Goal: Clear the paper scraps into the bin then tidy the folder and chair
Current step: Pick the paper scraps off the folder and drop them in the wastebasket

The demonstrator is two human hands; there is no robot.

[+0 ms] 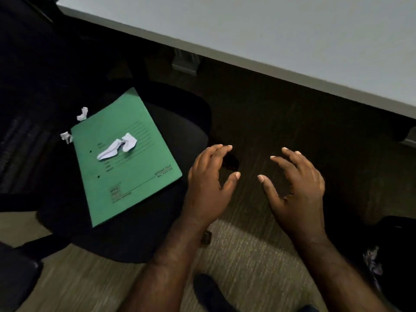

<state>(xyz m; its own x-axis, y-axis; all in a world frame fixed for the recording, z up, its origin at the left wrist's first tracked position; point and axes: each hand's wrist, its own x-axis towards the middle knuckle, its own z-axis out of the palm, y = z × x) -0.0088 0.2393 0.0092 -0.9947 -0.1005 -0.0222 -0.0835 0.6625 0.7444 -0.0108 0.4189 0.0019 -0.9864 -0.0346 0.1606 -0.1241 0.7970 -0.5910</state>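
A green folder (135, 167) lies flat on the seat of a black office chair (186, 124). A crumpled white paper scrap (118, 146) rests on the folder's cover. Two smaller scraps sit on the seat beyond the folder's far left edge, one (82, 114) higher and one (66, 136) lower. My left hand (209, 183) hovers to the right of the folder, fingers spread, holding nothing. My right hand (297, 188) hovers beside it over the carpet, also spread and empty. A dark bin (391, 255) with something pale inside shows at the lower right edge.
A pale grey desk top (270, 30) runs diagonally across the upper right, with dark space beneath it. The chair's armrest (15, 278) juts out at the lower left. A dark shoe (209, 291) stands on the striped carpet (247, 255) between my forearms.
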